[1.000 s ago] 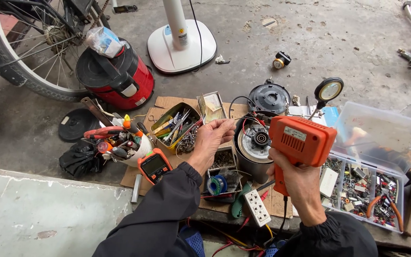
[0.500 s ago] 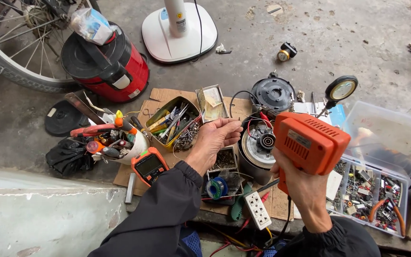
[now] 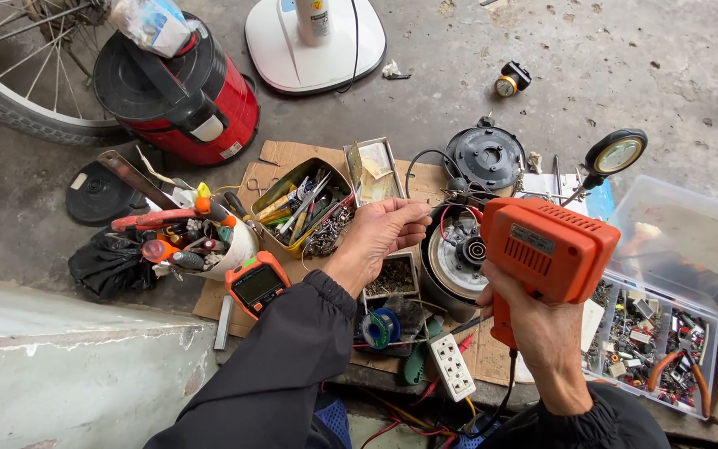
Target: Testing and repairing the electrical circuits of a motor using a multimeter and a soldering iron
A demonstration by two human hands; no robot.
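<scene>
Right hand [image 3: 542, 328] is clenched around the grip of an orange soldering gun [image 3: 546, 258], held upright with its body pointing left toward the motor [image 3: 459, 254] — the gun's tip is hidden behind its body. Gun sits low center-right, above the parts box [image 3: 666, 324], cord dropping from the handle base.

Left hand [image 3: 380, 233] is palm up over the cardboard [image 3: 292, 158], fingers [image 3: 413, 218] curled and pinched on what looks like a thin wire; too thin to be sure. It hovers just beside the motor, above a small tray [image 3: 390, 278] of bits.

Around: yellow tin [image 3: 301, 208] of tools left of the hand, white cup [image 3: 209, 237] stuffed with screwdrivers and pliers further left, orange multimeter [image 3: 257, 284] near the left sleeve. Solder spool [image 3: 381, 327] and white power strip [image 3: 452, 367] lie near the front edge. Black round cover [image 3: 485, 156] behind the motor, magnifier [image 3: 617, 154] on a stand to its right. Red vacuum [image 3: 180, 96], bike wheel [image 3: 35, 91] and white fan base [image 3: 317, 46] stand on the concrete floor — well apart from the hands.
</scene>
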